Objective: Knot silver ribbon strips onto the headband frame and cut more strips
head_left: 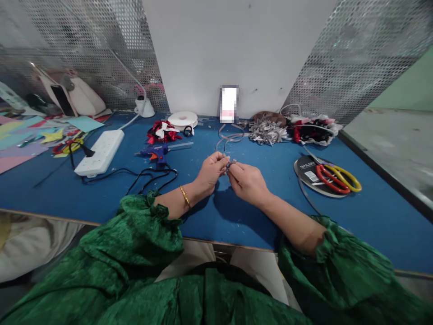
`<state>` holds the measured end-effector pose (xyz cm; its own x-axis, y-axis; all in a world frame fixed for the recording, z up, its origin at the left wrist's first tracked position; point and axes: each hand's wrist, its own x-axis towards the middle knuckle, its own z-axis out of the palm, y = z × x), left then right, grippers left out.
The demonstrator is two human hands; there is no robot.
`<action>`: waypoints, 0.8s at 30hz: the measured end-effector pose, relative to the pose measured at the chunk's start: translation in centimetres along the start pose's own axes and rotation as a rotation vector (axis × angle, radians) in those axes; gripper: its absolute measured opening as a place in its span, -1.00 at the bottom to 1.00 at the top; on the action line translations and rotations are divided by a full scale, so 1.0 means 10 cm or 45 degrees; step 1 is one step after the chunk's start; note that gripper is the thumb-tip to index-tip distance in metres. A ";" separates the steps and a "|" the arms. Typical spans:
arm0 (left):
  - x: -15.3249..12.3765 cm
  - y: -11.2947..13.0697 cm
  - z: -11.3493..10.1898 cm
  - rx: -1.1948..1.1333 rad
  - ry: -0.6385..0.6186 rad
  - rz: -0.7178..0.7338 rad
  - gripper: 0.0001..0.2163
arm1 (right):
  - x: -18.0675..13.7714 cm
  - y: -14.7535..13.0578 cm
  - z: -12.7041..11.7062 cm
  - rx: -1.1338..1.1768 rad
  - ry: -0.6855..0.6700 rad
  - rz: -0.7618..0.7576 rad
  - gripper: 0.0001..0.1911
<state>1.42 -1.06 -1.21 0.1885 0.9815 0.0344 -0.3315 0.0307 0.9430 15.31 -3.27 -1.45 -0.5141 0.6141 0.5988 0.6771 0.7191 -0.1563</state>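
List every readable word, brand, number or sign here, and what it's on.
"AILO", part of a longer word, on the black reel; its first and last letters are unclear.
White label on that reel: print too small to read.
Phone screen: blurred out, nothing readable.

A small grey, ribbon-like piece [230, 164], with a darker part and paler ends, is pinched between the fingertips of the left hand [209, 174] and the right hand [249, 181]. It is held up above the blue desk [382, 212], between the front and back edges and well apart from the right edge. Fingers cover much of it, so its full shape and any fold cannot be made out.
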 end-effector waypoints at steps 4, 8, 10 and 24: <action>-0.01 -0.02 0.00 -0.010 0.037 -0.047 -0.77 | -0.01 0.03 0.02 -0.089 -0.027 -0.081 -0.73; 0.08 0.04 -0.06 -0.001 0.110 -0.089 -0.78 | -0.04 -0.03 0.09 -0.098 -0.087 -0.135 -0.71; 0.15 0.11 -0.10 -0.041 0.275 -0.020 -0.78 | -0.06 -0.12 0.14 -0.084 -0.159 -0.250 -0.71; 0.08 0.10 -0.08 0.029 0.073 0.076 -0.72 | 0.05 0.08 -0.05 0.548 0.114 0.541 -0.73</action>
<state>0.48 -0.11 -0.54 0.1156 0.9907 0.0725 -0.3194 -0.0320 0.9471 15.89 -2.55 -0.92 -0.1870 0.8598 0.4751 0.5302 0.4955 -0.6880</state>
